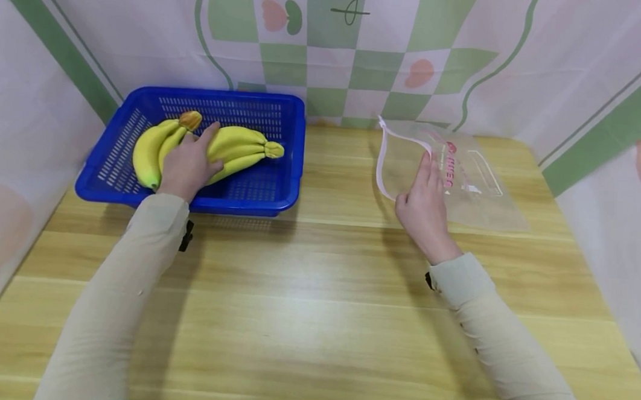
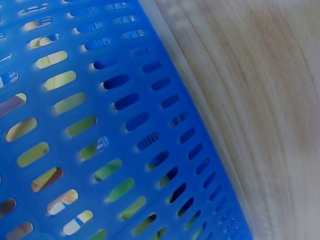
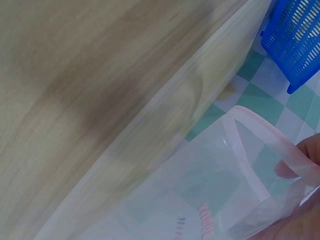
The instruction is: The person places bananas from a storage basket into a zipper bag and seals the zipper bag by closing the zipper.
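Our left hand (image 1: 183,162) is down in the blue basket (image 1: 298,162), between the left banana bunch (image 1: 149,149) and right banana bunch (image 1: 236,140); can't tell if it's gripping. Right hand (image 1: 426,208), well apart, pinches the clear bag (image 1: 487,172) at its mouth on the counter (image 1: 302,332). Looks like pick-up; next probably needs firm hold, clean lift. Both backs up, arms forward.

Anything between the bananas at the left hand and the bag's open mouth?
Yes: the right wall of the blue basket, between the bananas and the clear bag. Beyond that wall, nothing visible stands before the bag's mouth; the right hand pinches its rim.
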`<state>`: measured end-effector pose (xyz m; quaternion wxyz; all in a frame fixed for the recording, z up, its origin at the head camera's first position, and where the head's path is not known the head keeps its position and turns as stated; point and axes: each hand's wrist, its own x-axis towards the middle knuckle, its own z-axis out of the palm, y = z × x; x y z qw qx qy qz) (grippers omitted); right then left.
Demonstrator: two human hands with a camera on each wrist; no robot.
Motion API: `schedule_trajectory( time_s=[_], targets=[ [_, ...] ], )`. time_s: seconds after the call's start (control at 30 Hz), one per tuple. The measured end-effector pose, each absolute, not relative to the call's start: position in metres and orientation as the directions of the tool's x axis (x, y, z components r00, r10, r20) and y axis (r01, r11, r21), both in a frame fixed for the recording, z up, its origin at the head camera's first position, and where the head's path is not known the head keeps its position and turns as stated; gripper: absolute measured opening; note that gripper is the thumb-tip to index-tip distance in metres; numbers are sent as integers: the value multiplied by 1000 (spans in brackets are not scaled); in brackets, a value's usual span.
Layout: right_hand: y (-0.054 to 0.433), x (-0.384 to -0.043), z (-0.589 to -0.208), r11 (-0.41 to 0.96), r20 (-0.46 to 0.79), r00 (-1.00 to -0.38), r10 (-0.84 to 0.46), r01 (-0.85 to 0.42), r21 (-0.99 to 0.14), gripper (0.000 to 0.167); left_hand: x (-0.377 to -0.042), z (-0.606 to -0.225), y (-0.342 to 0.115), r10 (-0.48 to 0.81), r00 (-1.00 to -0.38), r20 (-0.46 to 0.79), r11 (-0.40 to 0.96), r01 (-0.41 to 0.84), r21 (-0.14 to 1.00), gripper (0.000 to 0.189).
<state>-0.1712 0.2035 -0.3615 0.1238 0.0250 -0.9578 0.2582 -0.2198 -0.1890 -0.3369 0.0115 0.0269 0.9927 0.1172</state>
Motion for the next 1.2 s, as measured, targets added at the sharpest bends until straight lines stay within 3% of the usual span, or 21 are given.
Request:
schedule_trajectory(
  time_s=[0.6, 1.2],
  targets=[
    [202, -171, -361, 862, 234, -972, 16, -106, -496, 82, -218, -342, -186, 61, -980, 192, 972, 101, 211, 63],
    [204, -168, -358, 850, 205, -978, 32, -81, -520, 83, -216, -341, -183, 2, -903, 429, 943, 144, 299, 59]
  ],
)
